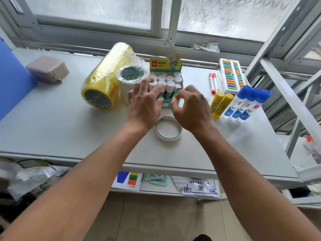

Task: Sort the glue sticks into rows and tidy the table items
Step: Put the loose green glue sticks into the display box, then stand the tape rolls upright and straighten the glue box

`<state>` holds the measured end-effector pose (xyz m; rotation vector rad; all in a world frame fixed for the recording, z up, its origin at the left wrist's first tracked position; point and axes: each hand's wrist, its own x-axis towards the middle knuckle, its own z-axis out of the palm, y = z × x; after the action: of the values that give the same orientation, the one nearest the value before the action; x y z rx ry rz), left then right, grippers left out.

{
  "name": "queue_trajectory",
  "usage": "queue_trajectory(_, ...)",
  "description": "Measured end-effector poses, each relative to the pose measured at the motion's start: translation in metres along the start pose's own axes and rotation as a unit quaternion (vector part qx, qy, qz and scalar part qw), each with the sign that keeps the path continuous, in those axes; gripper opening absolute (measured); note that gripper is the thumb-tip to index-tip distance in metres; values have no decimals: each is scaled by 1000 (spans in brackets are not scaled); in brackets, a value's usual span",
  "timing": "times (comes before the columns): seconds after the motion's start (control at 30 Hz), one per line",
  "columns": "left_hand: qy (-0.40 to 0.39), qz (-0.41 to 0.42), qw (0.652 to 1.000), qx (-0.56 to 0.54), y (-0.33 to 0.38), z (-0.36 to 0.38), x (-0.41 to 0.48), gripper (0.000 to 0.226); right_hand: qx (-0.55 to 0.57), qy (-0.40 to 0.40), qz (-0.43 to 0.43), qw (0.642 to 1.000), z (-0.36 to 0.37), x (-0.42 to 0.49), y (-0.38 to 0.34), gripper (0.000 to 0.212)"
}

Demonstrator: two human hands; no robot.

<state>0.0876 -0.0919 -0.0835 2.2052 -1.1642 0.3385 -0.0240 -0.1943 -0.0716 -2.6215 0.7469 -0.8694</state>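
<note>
head view, white surface (52,122) under a window. glue box (165,87) upright mid-surface, back half; white-capped glue sticks (169,80) stand in it in rows, display flap up behind. left hand (144,103) over the box's left front corner, fingers spread open, tips touching or just above the front-left caps; cannot tell which, motion blur. right hand (191,106) at the box's right front corner, fingers curled with thumb and forefinger pinched near together; whether they hold anything cannot be told.

tape ring (168,129) flat just in front of the box, between the wrists. white roll (130,80) touching the box's left side; yellow roll (102,80) lying beside it. right of box: two yellow sticks (219,103), three blue-capped bottles (246,103), two red markers (213,82), abacus (231,75) near the back edge. pouch (46,69) far left.

open room: left front and right front of the surface, up to the near edge.
</note>
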Motion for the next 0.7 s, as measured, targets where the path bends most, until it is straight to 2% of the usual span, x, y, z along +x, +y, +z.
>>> queue_trajectory(0.07, 34, -2, 998, -49, -5, -3, -4, 27, 28, -168, -22, 985, -2, -15, -2, 27)
queue_trajectory(0.13, 21, -4, 996, -85, -8, -5, -9, 21, -15, -295, -47, 954, 0, -28, -10, 37)
queue_trajectory(0.23, -1, -15, 994, -106, -13, -4, -19, 20, -76, -327, -86, 938, 9, -38, -23, 25)
queue_trajectory(0.33, 29, -60, 986, -153, -17, -10, -22, 16, -34, -307, -106, 945, 5, -38, -34, 9)
queue_trajectory(0.47, 85, -75, 963, -244, -23, -34, -17, 12, 30, -156, -162, 974, -11, -18, -48, 5)
queue_trajectory(0.6, 148, -73, 959, -229, -32, -56, 1, 24, 27, -47, -191, 980, -7, 21, -64, 10)
queue_trajectory(0.7, 109, -108, 971, -185, -46, -63, 20, 36, 17, -30, -195, 980, 14, 53, -73, 12)
